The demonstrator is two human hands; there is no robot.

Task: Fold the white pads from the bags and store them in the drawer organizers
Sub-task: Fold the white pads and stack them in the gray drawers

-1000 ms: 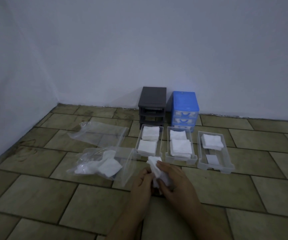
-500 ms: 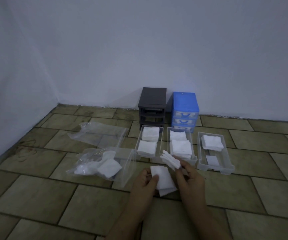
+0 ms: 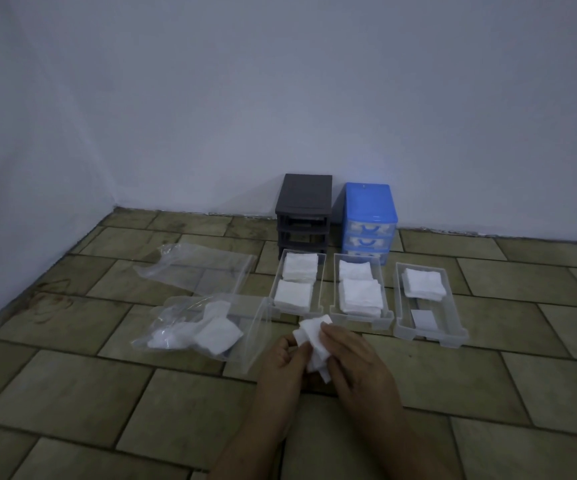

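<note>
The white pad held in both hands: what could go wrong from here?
1. The white pad looks bunched between the left hand and right hand, so the fold may come out uneven.
2. The middle drawer already holds tall stacks; another pad there could slide off.
3. The bag of pads lies close to the left arm and could get dragged.

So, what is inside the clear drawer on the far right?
The right drawer holds one stack of folded white pads at the back and a small flat grey piece near the front. Anything under the stack is covered.
</note>
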